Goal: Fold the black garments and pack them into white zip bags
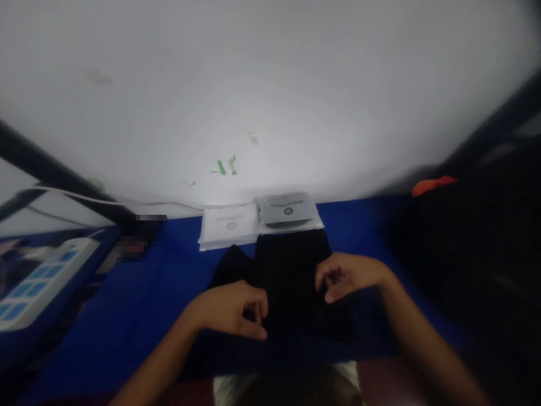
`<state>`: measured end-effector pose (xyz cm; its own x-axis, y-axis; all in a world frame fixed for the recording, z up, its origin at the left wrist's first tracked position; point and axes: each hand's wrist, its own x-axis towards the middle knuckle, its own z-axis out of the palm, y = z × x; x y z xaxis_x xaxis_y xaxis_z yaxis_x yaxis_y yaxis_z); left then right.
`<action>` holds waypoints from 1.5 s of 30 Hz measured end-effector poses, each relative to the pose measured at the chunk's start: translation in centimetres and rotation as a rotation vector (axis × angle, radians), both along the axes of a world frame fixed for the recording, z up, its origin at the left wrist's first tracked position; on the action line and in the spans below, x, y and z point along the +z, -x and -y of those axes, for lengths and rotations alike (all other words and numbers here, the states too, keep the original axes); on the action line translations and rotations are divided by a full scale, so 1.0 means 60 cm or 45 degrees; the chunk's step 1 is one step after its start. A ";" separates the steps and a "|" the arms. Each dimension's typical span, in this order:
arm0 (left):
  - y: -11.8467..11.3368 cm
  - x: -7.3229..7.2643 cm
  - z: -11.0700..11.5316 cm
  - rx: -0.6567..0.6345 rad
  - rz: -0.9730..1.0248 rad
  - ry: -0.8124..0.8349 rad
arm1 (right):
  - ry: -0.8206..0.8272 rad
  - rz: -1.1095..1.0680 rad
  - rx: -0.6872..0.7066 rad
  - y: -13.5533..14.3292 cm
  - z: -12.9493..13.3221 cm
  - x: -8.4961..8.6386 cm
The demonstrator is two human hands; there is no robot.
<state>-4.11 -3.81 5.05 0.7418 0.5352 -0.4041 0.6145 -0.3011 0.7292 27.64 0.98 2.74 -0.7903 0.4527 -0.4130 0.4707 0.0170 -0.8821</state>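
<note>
black cloth (291, 270) on blue table (147, 299)

Our left hand (234, 307) and right hand (349, 275) face each other, apart, fingers (261, 299) loosely curled, thumbs (253, 330) clear of the fingertips, both bare forearms (164, 352) slanting inward

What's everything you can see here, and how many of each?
Wall: one, white, behind
Dark bars: at least two, black, left and right
Cable: one, white, low along the wall
Scraps: two, green, on the wall
Strip: one, white with blue squares, far left
White packet: one, white, by the wall
Grey packet: one, grey, right of it
Orange thing: one, orange, right
Table: one, blue, below
Cloth: count unclear, black, on the table
Left grip: one, bare, cloth's left
Right grip: one, bare, cloth's right
</note>
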 end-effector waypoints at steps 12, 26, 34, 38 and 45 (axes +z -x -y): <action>-0.036 -0.054 -0.039 0.308 0.021 -0.222 | 0.233 -0.077 -0.379 0.042 -0.007 -0.058; -0.046 -0.107 -0.042 0.460 0.026 -0.479 | 0.552 -0.860 -1.432 0.070 -0.080 -0.085; -0.046 -0.115 -0.036 0.373 0.043 -0.748 | -0.012 -0.906 -1.689 0.078 -0.078 -0.077; -0.039 -0.116 -0.036 0.427 0.108 -0.842 | -0.121 -1.212 -1.725 0.056 -0.074 -0.062; -0.026 -0.097 -0.050 0.811 0.366 -1.102 | -0.186 -0.869 -1.922 0.037 -0.048 -0.037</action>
<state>-2.58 -0.80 -0.79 0.2370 0.8698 0.4329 0.6798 -0.4667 0.5657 25.40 3.89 0.50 0.3605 0.9288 -0.0863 -0.3073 0.0309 -0.9511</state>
